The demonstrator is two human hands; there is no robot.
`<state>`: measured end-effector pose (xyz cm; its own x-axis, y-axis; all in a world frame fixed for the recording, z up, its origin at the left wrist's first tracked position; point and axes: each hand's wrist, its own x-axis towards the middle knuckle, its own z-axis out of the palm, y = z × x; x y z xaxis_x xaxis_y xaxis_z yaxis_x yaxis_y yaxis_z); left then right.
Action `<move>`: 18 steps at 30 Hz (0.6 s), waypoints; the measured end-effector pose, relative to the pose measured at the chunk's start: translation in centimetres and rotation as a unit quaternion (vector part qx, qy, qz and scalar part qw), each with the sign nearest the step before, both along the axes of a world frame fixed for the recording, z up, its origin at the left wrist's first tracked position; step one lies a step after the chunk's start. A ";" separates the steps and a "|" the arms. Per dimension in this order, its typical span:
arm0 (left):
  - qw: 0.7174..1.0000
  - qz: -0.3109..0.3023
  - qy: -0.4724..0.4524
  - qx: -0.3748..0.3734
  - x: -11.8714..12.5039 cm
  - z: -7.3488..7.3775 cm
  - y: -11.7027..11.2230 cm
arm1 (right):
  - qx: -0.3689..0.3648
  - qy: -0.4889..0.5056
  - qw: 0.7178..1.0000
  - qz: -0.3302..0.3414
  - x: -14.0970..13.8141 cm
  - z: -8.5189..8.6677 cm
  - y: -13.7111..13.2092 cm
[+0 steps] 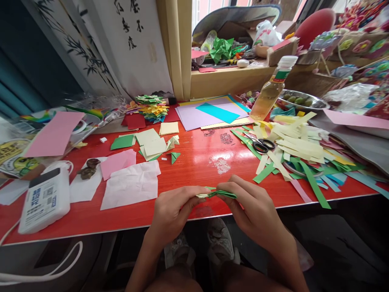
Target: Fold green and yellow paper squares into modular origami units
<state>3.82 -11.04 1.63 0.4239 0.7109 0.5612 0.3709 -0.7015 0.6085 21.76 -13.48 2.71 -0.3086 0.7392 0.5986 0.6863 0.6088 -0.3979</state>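
Both my hands meet at the front edge of the red table (194, 162), pinching a small folded paper piece (216, 194) that is green and pale yellow. My left hand (173, 209) grips its left end with closed fingers. My right hand (253, 211) holds the right end, fingers curled round it. The piece hangs just above the table's edge.
Scissors (260, 145) lie in a heap of yellow and green paper strips (298, 150) at the right. A bottle of yellowish liquid (270, 93), purple and teal sheets (212, 113), a stack of folded pieces (152, 107), white and pink sheets (130, 178) and a white container (45, 200) surround them.
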 end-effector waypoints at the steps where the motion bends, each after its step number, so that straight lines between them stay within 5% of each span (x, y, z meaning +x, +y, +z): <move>1: 1.000 0.003 0.000 0.002 0.0 0.0 0.0 | 0.015 -0.004 1.000 -0.001 0.0 0.0 0.0; 12: 1.000 0.024 0.001 -0.008 0.1 0.1 0.0 | 0.011 -0.036 0.999 0.007 -0.2 0.0 0.2; 18: 0.987 0.073 -0.051 -0.133 0.3 0.9 0.1 | -0.058 -0.018 0.998 -0.002 -0.1 0.0 0.8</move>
<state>4.09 -10.91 2.53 0.2564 0.8882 0.3812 0.3832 -0.4554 0.8036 21.69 -12.64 2.69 -0.3263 0.8042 0.4968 0.7037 0.5575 -0.4404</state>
